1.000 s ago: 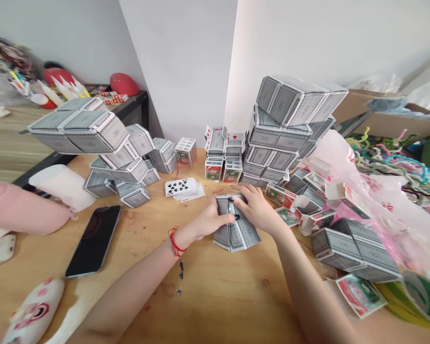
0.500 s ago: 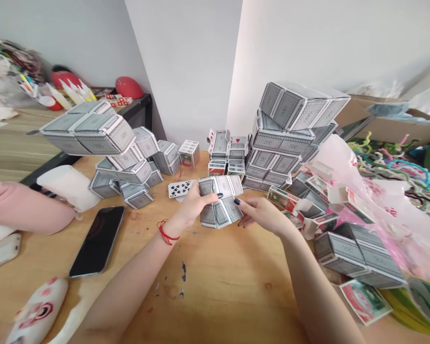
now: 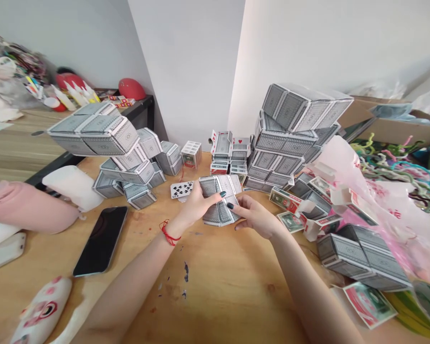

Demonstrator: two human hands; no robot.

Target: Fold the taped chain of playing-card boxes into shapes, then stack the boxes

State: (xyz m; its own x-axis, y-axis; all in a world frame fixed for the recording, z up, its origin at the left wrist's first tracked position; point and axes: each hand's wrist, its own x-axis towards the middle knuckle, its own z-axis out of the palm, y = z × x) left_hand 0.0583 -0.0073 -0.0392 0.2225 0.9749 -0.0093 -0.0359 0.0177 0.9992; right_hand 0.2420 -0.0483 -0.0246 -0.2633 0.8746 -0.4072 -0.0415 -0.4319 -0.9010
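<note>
Both my hands hold a block of grey-backed playing cards [image 3: 220, 198] folded into joined boxes, lifted just above the wooden table [image 3: 215, 286]. My left hand [image 3: 197, 205], with a red string on its wrist, grips the block's left side, thumb on the front face. My right hand [image 3: 252, 215] pinches its right lower edge with thumb and fingers. A few loose cards [image 3: 182, 189], a nine of spades on top, lie face up just left of the block.
Tall stacks of card blocks stand at back left [image 3: 103, 138] and back right [image 3: 290, 134]; more lie at right [image 3: 361, 258]. A black phone [image 3: 101, 240] lies left. Another person's pink sleeve [image 3: 28, 210] rests at the left edge. Pink plastic bag [image 3: 380, 205] and card packs crowd the right.
The card block was lifted off the table and turned upright between my hands, and it now sits slightly further from me. My right hand slid from its top to its right edge.
</note>
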